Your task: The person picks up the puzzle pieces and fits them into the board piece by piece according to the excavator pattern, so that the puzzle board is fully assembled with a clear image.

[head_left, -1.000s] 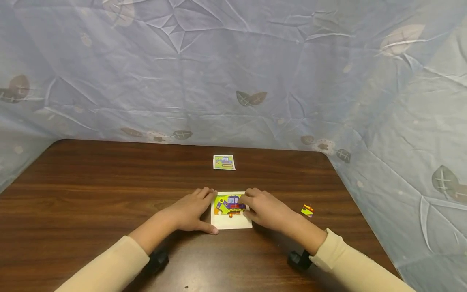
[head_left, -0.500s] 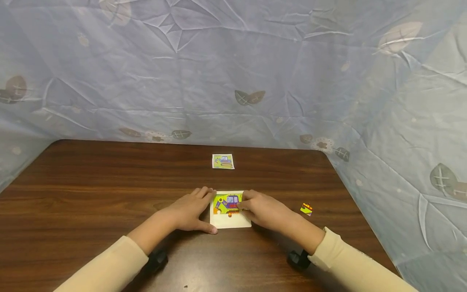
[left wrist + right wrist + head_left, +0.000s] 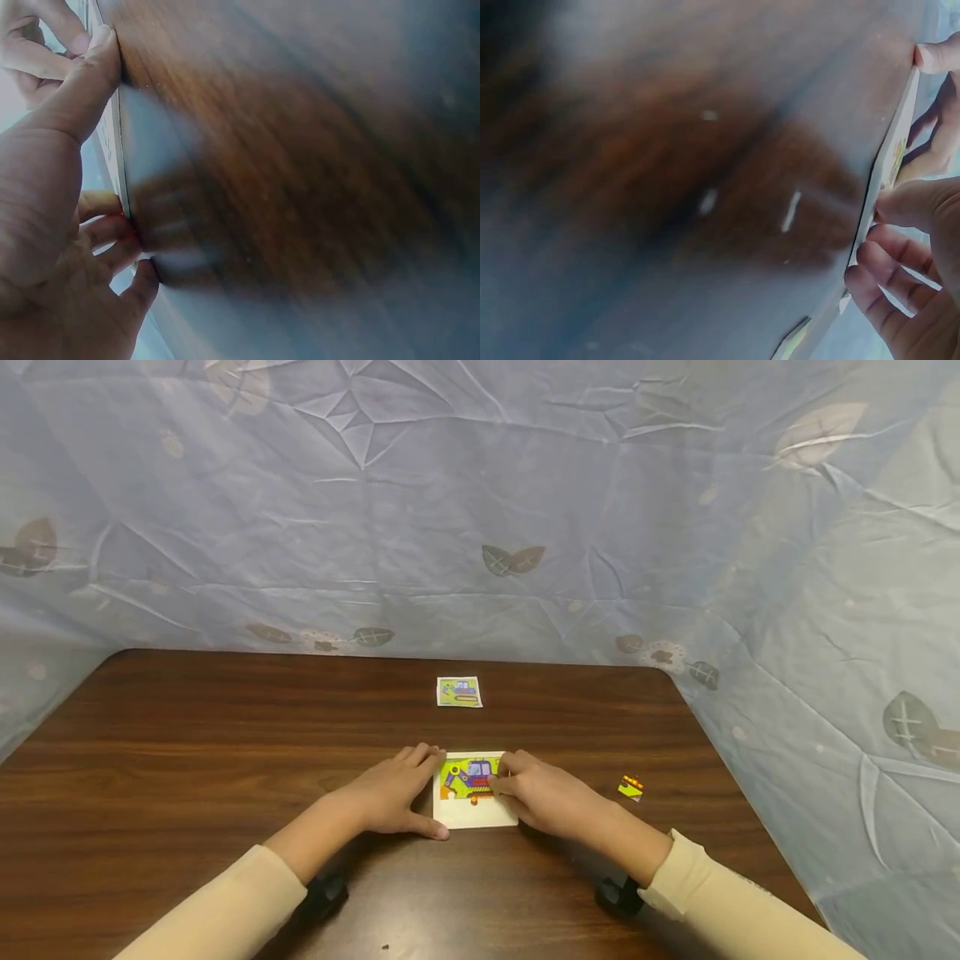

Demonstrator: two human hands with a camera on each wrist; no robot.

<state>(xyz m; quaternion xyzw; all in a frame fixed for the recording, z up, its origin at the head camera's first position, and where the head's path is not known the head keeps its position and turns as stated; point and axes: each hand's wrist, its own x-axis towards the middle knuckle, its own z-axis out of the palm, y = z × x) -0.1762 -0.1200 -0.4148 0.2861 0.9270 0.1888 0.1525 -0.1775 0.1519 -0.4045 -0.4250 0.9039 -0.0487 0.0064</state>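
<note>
Puzzle board (image 3: 474, 817) lies flat on table (image 3: 225, 760). Left hand (image 3: 393, 793), loosely spread, touches its left edge; right hand (image 3: 549, 793) curls over the right side, whether it pinches anything cannot be told. Possible fault: uneven right-hand push could skew board, unseat fitted pieces (image 3: 477, 771).

From my remote seat I see two bare hands at a small cream board (image 3: 476, 816) on a dark brown wooden table (image 3: 225, 735). The board carries a puzzle picture (image 3: 467, 778) of a purple digger on green; its lower strip is plain. The left hand (image 3: 397, 793) spreads along the left edge, thumb at the near corner. The right hand (image 3: 546, 793) bends thumb and forefinger over the picture's right side; I cannot tell what lies between them. A loose puzzle piece (image 3: 631, 788) sits to the right, a digger card (image 3: 460, 692) beyond the board. Pale leaf-patterned cloth (image 3: 480, 485) hangs behind.
</note>
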